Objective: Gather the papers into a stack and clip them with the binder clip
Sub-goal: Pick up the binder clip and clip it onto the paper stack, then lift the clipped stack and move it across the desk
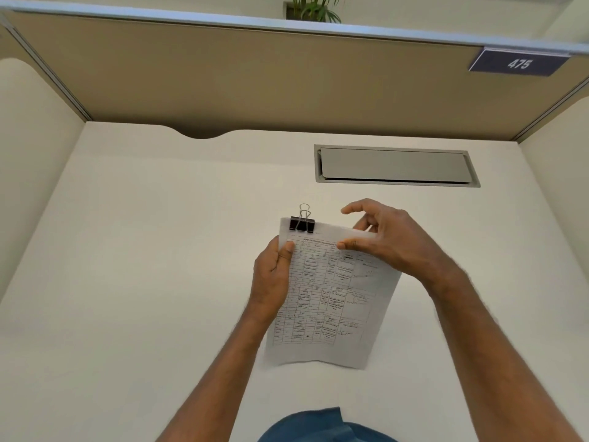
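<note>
A stack of printed papers with ruled tables is held up above the white desk, its lower edge near the desk surface. A black binder clip with silver wire handles is clamped on the stack's top edge near the left corner. My left hand grips the left edge of the papers, thumb on the front. My right hand pinches the top right part of the stack between thumb and fingers, with the index finger raised above the edge.
A grey cable flap is set into the desk behind the papers. Beige partition walls enclose the desk on three sides, with a sign reading 475 at the upper right. A blue garment shows at the bottom edge.
</note>
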